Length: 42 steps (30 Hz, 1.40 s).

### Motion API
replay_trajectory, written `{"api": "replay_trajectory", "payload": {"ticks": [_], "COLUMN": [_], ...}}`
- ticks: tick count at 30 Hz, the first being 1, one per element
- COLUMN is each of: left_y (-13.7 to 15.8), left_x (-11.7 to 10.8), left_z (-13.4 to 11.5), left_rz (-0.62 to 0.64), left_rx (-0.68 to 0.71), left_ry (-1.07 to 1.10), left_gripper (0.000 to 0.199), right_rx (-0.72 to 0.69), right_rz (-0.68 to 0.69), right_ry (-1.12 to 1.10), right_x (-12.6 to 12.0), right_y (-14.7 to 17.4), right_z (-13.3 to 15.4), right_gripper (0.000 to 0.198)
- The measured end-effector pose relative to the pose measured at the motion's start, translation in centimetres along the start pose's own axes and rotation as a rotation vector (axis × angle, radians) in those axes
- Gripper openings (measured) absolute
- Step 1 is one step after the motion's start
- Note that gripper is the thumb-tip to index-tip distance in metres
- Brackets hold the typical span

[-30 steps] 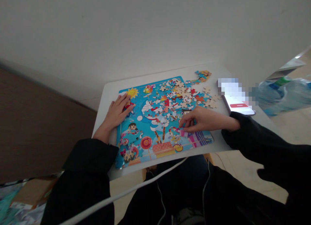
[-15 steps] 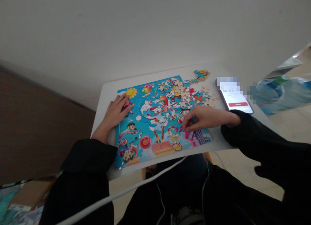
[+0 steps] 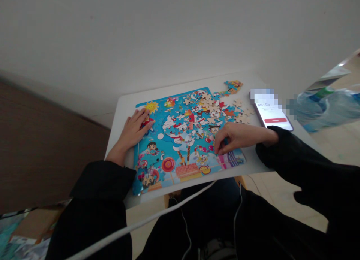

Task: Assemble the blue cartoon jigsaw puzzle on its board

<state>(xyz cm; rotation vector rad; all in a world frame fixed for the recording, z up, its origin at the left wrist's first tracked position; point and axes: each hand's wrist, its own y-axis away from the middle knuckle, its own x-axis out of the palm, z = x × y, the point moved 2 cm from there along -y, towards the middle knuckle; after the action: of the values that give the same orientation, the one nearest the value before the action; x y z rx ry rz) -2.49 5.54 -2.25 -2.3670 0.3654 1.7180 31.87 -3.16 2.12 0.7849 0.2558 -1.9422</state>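
A jigsaw puzzle point(image 3: 174, 140) with a blue cartoon picture lies in its frame on a small white table. My left hand point(image 3: 136, 129) rests flat with fingers spread over its upper left part, near the yellow sun. Over the lower right part, my right hand point(image 3: 232, 136) is closed in a pinch, thumb and index finger meeting close to the pink and purple area. A puzzle piece seems to be in that pinch, mostly hidden by the fingers. Loose puzzle pieces point(image 3: 206, 100) are heaped on the upper right of the picture, some with their plain wooden backs up.
A phone point(image 3: 274, 114) with a lit timer screen lies at the table's right side. More pieces point(image 3: 234, 85) lie beyond the frame at the back right. A wall stands behind the table point(image 3: 125, 99). A white cable point(image 3: 146, 220) crosses in front of my lap.
My right hand has shifted slightly to the right, and the pink piece at its fingertips no longer shows there. My left hand has stayed in place.
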Motion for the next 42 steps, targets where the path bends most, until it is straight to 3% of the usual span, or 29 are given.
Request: {"api": "replay_trajectory", "payload": {"ticks": [5, 12, 19, 31, 42], "left_y": [0.0, -0.1, -0.1, -0.1, 0.0], "left_x": [0.1, 0.1, 0.1, 0.1, 0.0], "left_z": [0.1, 0.2, 0.2, 0.2, 0.1], "left_rz": [0.0, 0.0, -0.002, -0.008, -0.014], "left_rx": [-0.003, -0.004, 0.004, -0.004, -0.008], "left_ry": [-0.006, 0.018, 0.011, 0.03, 0.039], "left_gripper": [0.071, 0.071, 0.069, 0.073, 0.07], "right_rx": [-0.011, 0.012, -0.058, -0.046, 0.032], "right_rz": [-0.019, 0.104, 0.097, 0.137, 0.083], "right_ry": [0.017, 0.01, 0.028, 0.028, 0.191], "right_x": [0.0, 0.1, 0.3, 0.1, 0.3], "right_y": [0.2, 0.4, 0.2, 0.4, 0.5], "right_z": [0.0, -0.2, -0.5, -0.6, 0.8], "right_gripper": [0.018, 0.024, 0.026, 0.026, 0.011]}}
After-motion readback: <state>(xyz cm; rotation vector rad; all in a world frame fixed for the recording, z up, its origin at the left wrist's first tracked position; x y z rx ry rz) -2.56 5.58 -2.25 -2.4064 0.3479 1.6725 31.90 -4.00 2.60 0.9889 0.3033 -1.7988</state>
